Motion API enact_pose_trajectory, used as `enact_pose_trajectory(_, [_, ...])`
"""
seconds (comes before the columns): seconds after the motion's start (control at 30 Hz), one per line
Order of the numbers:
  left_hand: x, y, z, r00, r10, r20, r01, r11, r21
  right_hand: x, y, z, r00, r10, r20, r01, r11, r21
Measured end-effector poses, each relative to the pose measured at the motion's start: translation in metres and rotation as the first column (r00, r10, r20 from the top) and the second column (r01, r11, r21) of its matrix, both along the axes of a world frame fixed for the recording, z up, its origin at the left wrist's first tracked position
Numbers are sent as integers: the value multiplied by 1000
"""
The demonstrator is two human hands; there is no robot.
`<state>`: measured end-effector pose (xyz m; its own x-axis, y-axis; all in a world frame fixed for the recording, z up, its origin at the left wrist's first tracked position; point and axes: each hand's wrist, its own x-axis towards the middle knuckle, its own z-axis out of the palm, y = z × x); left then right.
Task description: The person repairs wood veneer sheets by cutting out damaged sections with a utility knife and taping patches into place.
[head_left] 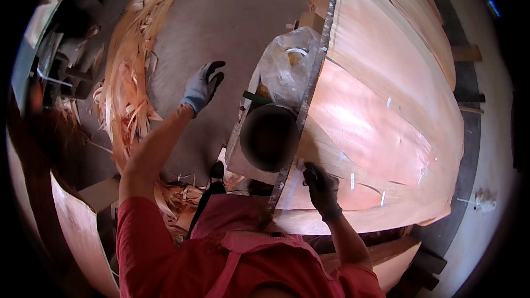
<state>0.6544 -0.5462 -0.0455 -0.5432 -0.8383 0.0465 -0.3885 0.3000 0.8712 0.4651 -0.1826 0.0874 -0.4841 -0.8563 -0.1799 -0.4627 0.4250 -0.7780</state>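
My left hand (202, 87), in a pale blue glove with dark fingertips, is raised over the floor at the left. Its fingers are spread and hold nothing. My right hand (322, 190), in a dark glove, is at the near left edge of a stack of thin wood veneer sheets (381, 116). Its fingers are curled together; what they hold, if anything, is hidden. Short pale strips, apparently tape (353, 181), lie on the veneer along seams near the right hand. The top sheets are pinkish and tan, with an uneven outer edge.
A dark round container (269, 139) stands against the table edge (316, 72). Beyond it sits a clear plastic bag (290, 66) with a white ring showing. Torn veneer strips (130, 83) are heaped along the grey floor (221, 27). A pale sheet (80, 226) leans at lower left.
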Motion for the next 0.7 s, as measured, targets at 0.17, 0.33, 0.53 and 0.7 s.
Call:
enact_pose_trajectory(0.17, [-64, -14, 36, 994, -111, -7, 109, 984, -139, 9, 5, -27, 998, 8, -54, -4, 997, 72])
enact_pose_trajectory(0.33, [-114, -49, 27, 976, -198, 87, 209, 967, -143, 19, -4, -35, 979, 9, -203, -29, 995, -93])
enact_pose_trajectory(0.53, [-163, -30, 28, 714, -354, 604, 681, 554, -480, 24, -10, -29, 987, 17, -158, -24, 999, -43])
enact_pose_trajectory(0.7, [-164, -36, 35, 699, -458, 549, 713, 507, -484, 19, -10, -14, 990, -143, 7, 143, 989, 29])
